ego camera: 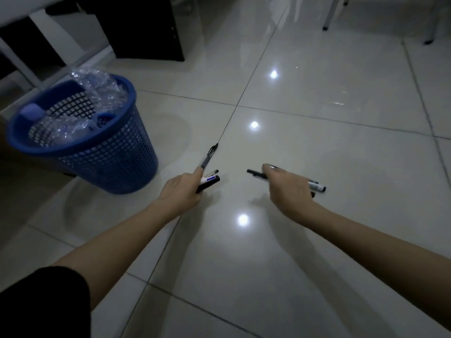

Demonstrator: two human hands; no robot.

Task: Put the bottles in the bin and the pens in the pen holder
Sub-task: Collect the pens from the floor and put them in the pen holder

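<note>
Pens: left hand (pixel 181 191) and right hand (pixel 288 189), fingers clamped on several each; keep grips firm, tips aligned, until a holder is found.

bin (pixel 97 152) left of hands | bottles (pixel 102 84) in bin | floor (pixel 317 132) under all

Each fist hid the middle of its pens (pixel 210 157). Crumpled bottles (pixel 102 84) in the bin (pixel 117 164) blurred into one clear heap. The picture's top edge cut off the dark cabinet (pixel 146 28).
</note>
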